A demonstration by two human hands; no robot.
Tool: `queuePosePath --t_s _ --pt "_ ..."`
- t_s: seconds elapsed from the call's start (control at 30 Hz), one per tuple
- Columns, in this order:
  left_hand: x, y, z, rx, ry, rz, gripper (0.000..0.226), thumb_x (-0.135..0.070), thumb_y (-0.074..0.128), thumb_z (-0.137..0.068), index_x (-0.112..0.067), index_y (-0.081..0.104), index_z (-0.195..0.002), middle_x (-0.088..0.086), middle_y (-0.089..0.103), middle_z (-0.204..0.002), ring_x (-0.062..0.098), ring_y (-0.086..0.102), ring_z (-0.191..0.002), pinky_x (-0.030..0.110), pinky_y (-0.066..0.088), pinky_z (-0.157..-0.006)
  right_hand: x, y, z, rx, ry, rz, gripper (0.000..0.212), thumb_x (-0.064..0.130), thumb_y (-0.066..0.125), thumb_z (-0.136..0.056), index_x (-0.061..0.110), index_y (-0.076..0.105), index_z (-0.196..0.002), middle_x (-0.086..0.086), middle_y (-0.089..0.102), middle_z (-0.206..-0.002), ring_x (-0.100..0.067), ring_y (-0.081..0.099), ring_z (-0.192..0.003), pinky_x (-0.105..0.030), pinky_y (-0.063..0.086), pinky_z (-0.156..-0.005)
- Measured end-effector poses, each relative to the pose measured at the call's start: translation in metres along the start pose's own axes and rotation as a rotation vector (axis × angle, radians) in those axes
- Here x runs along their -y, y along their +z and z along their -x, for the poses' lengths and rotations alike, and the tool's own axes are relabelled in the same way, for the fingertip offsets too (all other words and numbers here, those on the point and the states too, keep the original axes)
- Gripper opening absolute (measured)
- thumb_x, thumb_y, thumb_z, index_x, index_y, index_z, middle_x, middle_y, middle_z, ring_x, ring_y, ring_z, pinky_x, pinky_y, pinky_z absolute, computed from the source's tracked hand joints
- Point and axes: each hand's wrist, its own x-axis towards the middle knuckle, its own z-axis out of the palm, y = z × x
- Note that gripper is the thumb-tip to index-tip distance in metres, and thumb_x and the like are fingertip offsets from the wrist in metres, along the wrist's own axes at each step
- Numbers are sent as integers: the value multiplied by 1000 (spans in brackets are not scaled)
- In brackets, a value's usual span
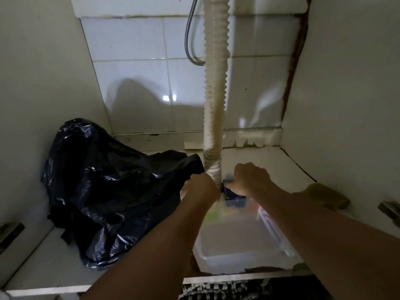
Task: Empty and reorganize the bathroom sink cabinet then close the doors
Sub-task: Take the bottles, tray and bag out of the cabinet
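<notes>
Where it sits blurred, the clear tub (233, 245) holds coloured packets.

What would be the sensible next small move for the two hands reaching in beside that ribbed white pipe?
Probably to set the small dark blue box down at the far end of the clear plastic tub. The right hand grips it just over that end, beside the ribbed white drain pipe, while the left hand is at the tub's far left corner. A tube already lies inside.

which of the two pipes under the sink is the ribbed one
The thick white drain hose running down the middle to the cabinet floor is ribbed. The thin grey metal tube left of it is smooth and loops back up.
</notes>
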Motion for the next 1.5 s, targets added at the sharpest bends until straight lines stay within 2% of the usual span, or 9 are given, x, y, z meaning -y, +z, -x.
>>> queuePosePath --t_s 0.1,0.43,0.57,0.8,0.87,1.0,1.1,1.2,1.5 --pt "4 11 -18 7 -30 59 38 -34 67 -84 -13 61 -114 8 61 -112 27 61 -103 36 53 -85 2 9 -15 57 42 23 50 56 64 -78 14 57 -105 -3 55 -93 -25 60 -100 -38 40 -94" --pt "12 18 -27 1 -60 232 50 -31 73 -78 -8 54 -119 8 58 -108 25 60 -101 31 48 -75 -6 8 -19 -132 155 -45 45 51 66 -77 11 58 -96 -1 58 -89 -22 58 -84 -38 39 -92" --pt "17 5 -24 -39 -60 391 63 -28 75 -77 -8 46 -129 9 55 -116 26 58 -106 30 49 -78 -22 -15 -11 -270 242 -279 54 52 67 -74 6 53 -99 0 51 -72 -23 57 -75 -36 49 -83" --pt "12 -38 8 -229 161 573 75 -10 71 -75 -13 37 -141 10 52 -127 26 52 -114 32 46 -90 -55 -49 40 -326 336 -740 74 57 61 -79 -3 49 -121 -14 61 -105 -24 56 -85 -26 44 -62" --pt "6 -51 22 -277 243 585 65 -10 72 -73 -13 46 -133 10 56 -124 27 53 -113 33 45 -90 -62 -52 64 -306 388 -896 66 54 62 -79 -1 56 -114 -17 65 -104 -26 59 -84 -24 44 -58" --pt "-7 -73 62 -289 359 606 57 -13 76 -74 -11 54 -126 9 60 -120 27 56 -110 37 47 -94 -70 -68 127 -108 431 -1554 30 34 67 -82 8 58 -94 -19 69 -85 -28 64 -78 -36 55 -79" --pt "-8 -81 102 -193 356 711 58 -16 79 -70 -16 58 -125 5 61 -120 24 58 -107 41 51 -93 -80 -73 172 63 323 -1834 24 24 67 -83 8 55 -96 -15 70 -75 -24 66 -66 -30 58 -60" --pt "0 -81 144 -1 387 627 68 -22 82 -66 -19 56 -129 0 58 -122 19 57 -110 32 50 -92 -83 -73 210 226 188 -1904 45 22 66 -71 9 56 -113 -21 67 -102 -27 68 -76 -28 59 -61" --pt "37 -49 236 621 372 556 51 3 75 -74 -12 51 -116 7 54 -111 27 59 -105 42 53 -94 -97 -60 292 470 84 -1582 43 12 77 -69 11 59 -109 -13 72 -98 -24 72 -84 -27 59 -65"
